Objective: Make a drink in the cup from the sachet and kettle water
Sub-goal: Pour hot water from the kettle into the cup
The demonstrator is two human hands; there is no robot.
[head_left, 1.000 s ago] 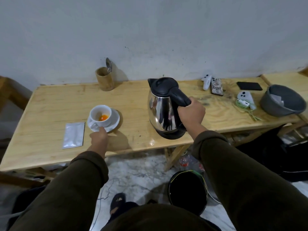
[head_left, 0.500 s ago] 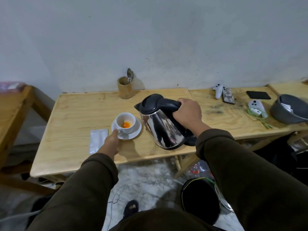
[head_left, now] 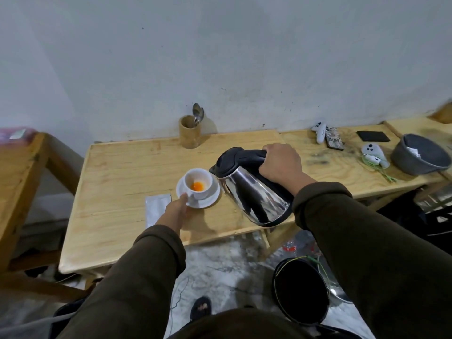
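Risk, near to far. Left hand (head_left: 175, 211) is laid at the near rim of the saucer (head_left: 210, 200), fingers (head_left: 183, 197) pressed against that rim; whether the cup handle is pinched cannot be told. Hot splash onto this hand is the likely first hazard if the stream is started hard. Sachet (head_left: 156, 211) lies flat on the tabletop (head_left: 122, 172) just left of the hand, part hidden by it; wetting is possible if water overshoots. Cup (head_left: 197, 183) sits on the saucer, orange powder at its bottom; no water seen yet. Kettle (head_left: 252, 192) is tilted toward the cup, spout just beside the rim, handle wrapped by the right hand (head_left: 281, 165), fingers closed around it. Small cup mouth: overshoot or overfill is judged likely if tilt is raised quickly. Lid appears shut.
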